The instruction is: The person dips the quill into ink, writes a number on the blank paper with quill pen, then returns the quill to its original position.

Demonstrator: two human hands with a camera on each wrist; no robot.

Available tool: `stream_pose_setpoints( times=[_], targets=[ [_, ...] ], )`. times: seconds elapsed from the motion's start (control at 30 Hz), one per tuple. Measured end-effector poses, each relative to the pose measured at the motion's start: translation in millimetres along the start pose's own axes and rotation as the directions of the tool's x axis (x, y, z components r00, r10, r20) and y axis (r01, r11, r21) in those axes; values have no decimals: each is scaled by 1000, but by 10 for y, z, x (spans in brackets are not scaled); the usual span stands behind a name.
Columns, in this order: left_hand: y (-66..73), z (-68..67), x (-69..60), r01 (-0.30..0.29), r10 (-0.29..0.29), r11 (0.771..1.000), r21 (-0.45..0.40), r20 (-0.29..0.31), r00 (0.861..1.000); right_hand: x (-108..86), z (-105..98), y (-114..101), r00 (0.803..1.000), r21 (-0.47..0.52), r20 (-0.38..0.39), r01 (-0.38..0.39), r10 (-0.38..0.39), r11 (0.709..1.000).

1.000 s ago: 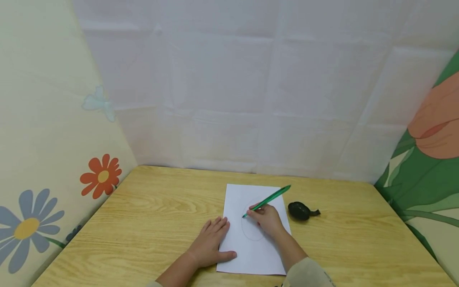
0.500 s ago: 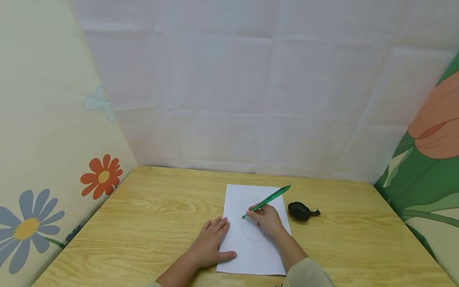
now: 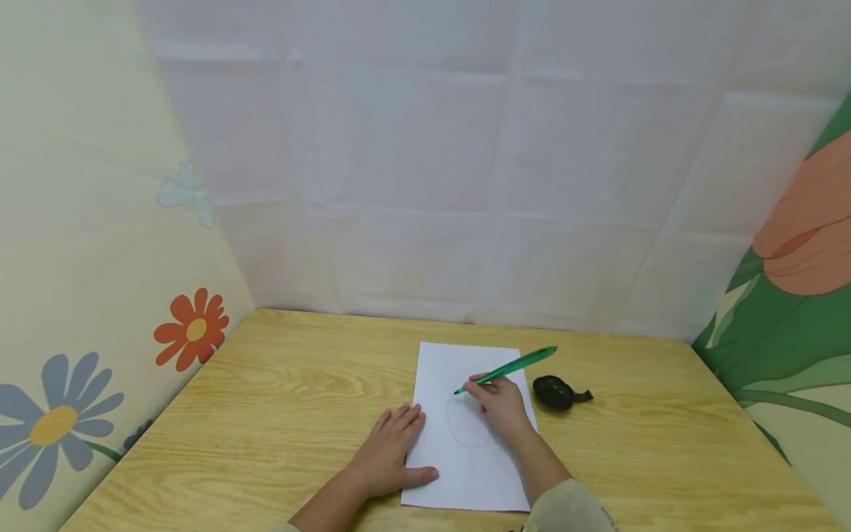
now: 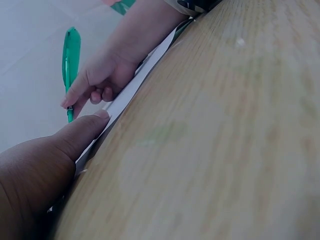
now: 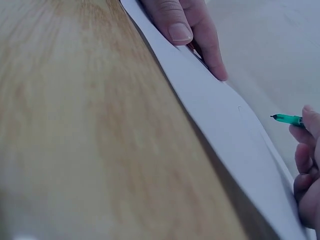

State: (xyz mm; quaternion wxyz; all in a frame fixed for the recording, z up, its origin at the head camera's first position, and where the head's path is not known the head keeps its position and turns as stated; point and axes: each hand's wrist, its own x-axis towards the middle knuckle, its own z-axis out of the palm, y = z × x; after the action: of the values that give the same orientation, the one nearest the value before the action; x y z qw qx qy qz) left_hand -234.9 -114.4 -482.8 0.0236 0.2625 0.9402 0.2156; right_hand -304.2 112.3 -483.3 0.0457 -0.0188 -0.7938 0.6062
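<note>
My right hand (image 3: pixel 500 406) pinches a green pen (image 3: pixel 521 363) between thumb and fingers, slanted with its upper end to the right. In the right wrist view the pen's dark tip (image 5: pixel 273 116) appears a little above the paper. The white sheet of paper (image 3: pixel 459 484) lies upright in front of me and bears a thin, faint oval outline (image 3: pixel 470 446), partly covered by the right hand. My left hand (image 3: pixel 387 457) rests flat at the sheet's left edge, fingers spread, thumb (image 4: pixel 82 131) on the paper.
A small dark rounded object with a short tail (image 3: pixel 554 393) lies right of the paper. Everything rests on a wood-grain table (image 3: pixel 286 384). A white creased sheet (image 3: pixel 425 148) hangs behind, with flower-printed panels (image 3: pixel 73 266) at both sides.
The pen has shifted slightly up and right with my right hand, and it now slants flatter. My left hand and the paper stay where they were.
</note>
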Motion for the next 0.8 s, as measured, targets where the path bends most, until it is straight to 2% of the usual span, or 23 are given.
stream_pose_setpoints(
  times=[0.27,0.4,0.8],
  targets=[
    [-8,27,-7,1,-1,1000,-4,4,1000,-10,-21,-2,1000,32,-15,-17,17,999],
    [-18,37,1,-10,10,1000,-10,-8,1000,-23,-42,-21,999,60,-33,-2,4,998],
    [-31,41,4,-5,5,1000,-6,-9,1000,-55,-250,-7,996,77,-87,-22,28,997]
  ],
)
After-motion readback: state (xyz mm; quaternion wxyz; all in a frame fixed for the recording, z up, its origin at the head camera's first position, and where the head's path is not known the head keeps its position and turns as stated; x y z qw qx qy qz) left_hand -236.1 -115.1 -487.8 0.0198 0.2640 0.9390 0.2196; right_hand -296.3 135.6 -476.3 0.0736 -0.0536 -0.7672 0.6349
